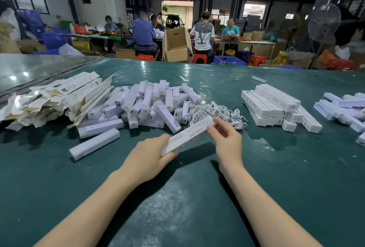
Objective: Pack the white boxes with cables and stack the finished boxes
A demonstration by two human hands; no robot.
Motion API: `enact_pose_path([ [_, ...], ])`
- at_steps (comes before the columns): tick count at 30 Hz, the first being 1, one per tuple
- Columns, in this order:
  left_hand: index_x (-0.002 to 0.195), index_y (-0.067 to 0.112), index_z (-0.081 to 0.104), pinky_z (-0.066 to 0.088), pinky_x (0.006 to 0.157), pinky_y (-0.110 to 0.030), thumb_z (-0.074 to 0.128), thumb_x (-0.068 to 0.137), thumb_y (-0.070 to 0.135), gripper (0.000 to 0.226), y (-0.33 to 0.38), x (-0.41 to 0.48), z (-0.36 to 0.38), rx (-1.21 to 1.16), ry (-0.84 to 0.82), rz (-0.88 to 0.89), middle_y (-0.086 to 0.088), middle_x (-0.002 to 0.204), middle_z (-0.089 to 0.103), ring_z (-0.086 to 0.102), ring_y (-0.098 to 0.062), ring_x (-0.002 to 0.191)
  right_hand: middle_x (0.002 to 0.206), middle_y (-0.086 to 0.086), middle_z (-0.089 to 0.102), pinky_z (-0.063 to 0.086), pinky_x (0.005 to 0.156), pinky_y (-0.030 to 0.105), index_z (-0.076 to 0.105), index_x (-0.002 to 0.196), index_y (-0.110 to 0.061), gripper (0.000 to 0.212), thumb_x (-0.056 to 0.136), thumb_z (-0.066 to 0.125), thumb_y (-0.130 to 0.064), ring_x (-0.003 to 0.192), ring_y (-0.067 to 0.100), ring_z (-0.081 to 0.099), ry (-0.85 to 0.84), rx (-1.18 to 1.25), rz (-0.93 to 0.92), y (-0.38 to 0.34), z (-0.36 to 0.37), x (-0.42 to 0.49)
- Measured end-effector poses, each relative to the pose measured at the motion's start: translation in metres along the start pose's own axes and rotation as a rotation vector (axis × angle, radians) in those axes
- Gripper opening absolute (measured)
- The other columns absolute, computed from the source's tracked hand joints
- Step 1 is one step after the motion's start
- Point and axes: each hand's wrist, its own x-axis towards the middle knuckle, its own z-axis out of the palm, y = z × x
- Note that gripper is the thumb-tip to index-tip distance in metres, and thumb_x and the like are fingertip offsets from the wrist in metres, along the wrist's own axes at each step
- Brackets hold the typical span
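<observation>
Both forearms extended, left hand [148,157] grips the white box [189,135] low, right hand [229,144] pinches its far end.

Green table [276,167] bears flattened cartons [59,96], loose white boxes [150,104], cables [215,112], seemingly finished stacks [274,104].

A long white box [187,137], grey print on its upper face, is held slantwise, its near end gripped in the left hand [150,155] and its far end pinched by the right hand [227,140]. Just behind it lies a tangle of white cables [215,113] (small coils, heaped together). Left of them sprawls a loose heap of white boxes [150,102]; well to the right, finished boxes [274,106] lie stacked in layers.
</observation>
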Motion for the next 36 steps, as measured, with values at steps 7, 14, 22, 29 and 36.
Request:
enact_pose_path([
  [7, 0.110, 0.028, 0.055, 0.041, 0.078, -0.028, 0.054, 0.089, 0.039, 0.024, -0.001, -0.001, -0.005, -0.100, 0.011, 0.074, 0.009, 0.101, 0.065, 0.056, -0.015, 0.091, 0.108, 0.011, 0.058, 0.052, 0.085, 0.031, 0.057, 0.116, -0.020, 0.027, 0.090, 0.057, -0.012, 0.089, 0.015, 0.056, -0.052, 0.111, 0.048, 0.001, 0.003, 0.001],
  [14, 0.112, 0.021, 0.054, 0.038, 0.076, -0.027, 0.054, 0.091, 0.031, 0.023, 0.012, -0.002, 0.005, -0.133, 0.046, 0.044, 0.005, 0.100, 0.063, 0.054, -0.017, 0.091, 0.079, -0.002, 0.058, 0.053, 0.057, 0.017, 0.064, 0.102, -0.024, 0.023, 0.091, 0.053, -0.006, 0.066, 0.003, 0.060, 0.022, 0.292, 0.009, -0.004, 0.009, 0.001],
  [22, 0.102, 0.027, 0.058, 0.039, 0.047, -0.016, 0.053, 0.084, 0.034, 0.020, 0.037, 0.000, 0.008, -0.774, -0.244, -0.189, 0.005, 0.077, 0.055, 0.052, 0.001, 0.055, 0.091, 0.004, 0.066, 0.054, 0.059, 0.032, 0.066, 0.086, -0.028, 0.020, 0.088, 0.060, -0.009, 0.074, 0.015, 0.060, 0.232, 0.265, -0.008, -0.005, 0.001, 0.003],
  [29, 0.103, 0.019, 0.055, 0.049, 0.057, -0.017, 0.046, 0.095, 0.013, 0.014, 0.035, -0.001, 0.008, -1.122, -0.243, -0.358, 0.000, 0.093, 0.053, 0.055, -0.005, 0.069, 0.118, -0.004, 0.054, 0.054, 0.077, 0.022, 0.049, 0.124, -0.026, 0.042, 0.089, 0.055, -0.005, 0.091, 0.004, 0.060, -0.133, 0.283, 0.023, -0.010, 0.002, 0.006],
  [36, 0.100, 0.011, 0.037, 0.056, 0.055, -0.025, 0.039, 0.096, 0.002, 0.010, 0.035, 0.008, 0.007, -1.626, 0.052, -0.547, -0.016, 0.097, 0.057, 0.063, -0.018, 0.066, 0.118, 0.000, 0.028, 0.042, 0.096, 0.028, 0.040, 0.137, -0.028, 0.059, 0.083, 0.065, -0.026, 0.097, 0.017, 0.052, -0.665, -0.498, -0.294, 0.001, 0.031, -0.036],
])
